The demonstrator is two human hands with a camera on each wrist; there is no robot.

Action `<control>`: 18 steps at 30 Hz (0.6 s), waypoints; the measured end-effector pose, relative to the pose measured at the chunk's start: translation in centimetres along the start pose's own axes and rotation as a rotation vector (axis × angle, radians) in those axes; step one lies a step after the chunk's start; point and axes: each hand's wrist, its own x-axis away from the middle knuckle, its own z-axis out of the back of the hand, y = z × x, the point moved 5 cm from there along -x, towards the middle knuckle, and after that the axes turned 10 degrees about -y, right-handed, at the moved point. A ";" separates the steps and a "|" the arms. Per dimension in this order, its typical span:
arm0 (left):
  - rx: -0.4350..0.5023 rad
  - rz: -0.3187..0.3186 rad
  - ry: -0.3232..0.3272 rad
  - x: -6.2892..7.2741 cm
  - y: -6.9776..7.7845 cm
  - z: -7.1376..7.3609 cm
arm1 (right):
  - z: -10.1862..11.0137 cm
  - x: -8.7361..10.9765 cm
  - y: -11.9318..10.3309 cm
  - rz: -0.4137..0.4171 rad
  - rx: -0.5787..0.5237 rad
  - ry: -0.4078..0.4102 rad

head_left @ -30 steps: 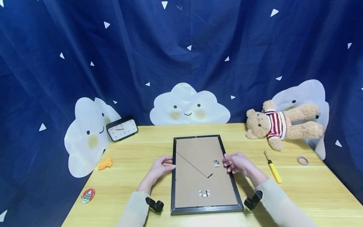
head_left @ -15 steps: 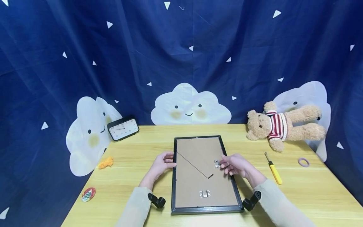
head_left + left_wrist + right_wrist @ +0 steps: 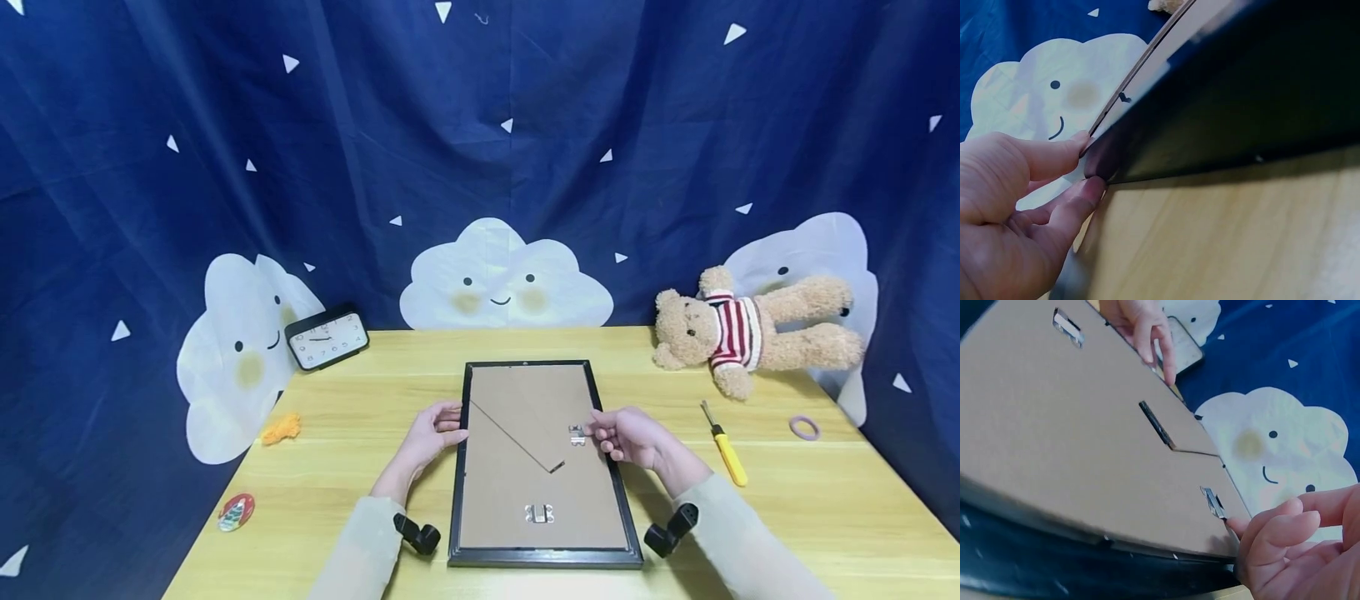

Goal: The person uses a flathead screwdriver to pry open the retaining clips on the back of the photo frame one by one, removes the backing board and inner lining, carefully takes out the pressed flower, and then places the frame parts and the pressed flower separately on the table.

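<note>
A black picture frame [image 3: 546, 558] lies face down on the table, its brown backing board [image 3: 517, 500] upward. At the frame's left edge my left hand [image 3: 426, 437] pinches the rim; the left wrist view shows the thumb [image 3: 1054, 159] above and fingertips [image 3: 1091, 187] below. My right hand [image 3: 633, 437] grips the right edge with curled fingers, one fingertip close to a metal hanger [image 3: 577, 435]. A second hanger [image 3: 539, 513] sits near the board's bottom. A thin dark line crosses the board and ends in a short dark slot [image 3: 557, 467]. The frame's front is hidden.
A yellow-handled screwdriver [image 3: 727, 454] and a purple ring [image 3: 805, 428] lie to the right. At the back right is a teddy bear [image 3: 735, 333]. On the left are a clock [image 3: 327, 337], an orange bundle [image 3: 281, 429] and a round Christmas tree badge [image 3: 237, 512].
My right hand reached over the frame near the side hanger, then drew back slightly to the right edge. The frame has turned a little clockwise. The left hand stays at its edge.
</note>
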 end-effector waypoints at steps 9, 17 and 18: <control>-0.018 -0.044 0.033 -0.7 -2.5 0.4 | -0.3 0.3 -0.3 -0.020 0.053 -0.023; -0.007 -0.012 0.064 -1.0 -3.2 0.4 | -0.7 0.6 -1.0 0.009 0.027 -0.129; -0.013 -0.006 0.068 -1.0 -3.2 0.4 | -0.6 0.6 -1.0 0.007 0.018 -0.121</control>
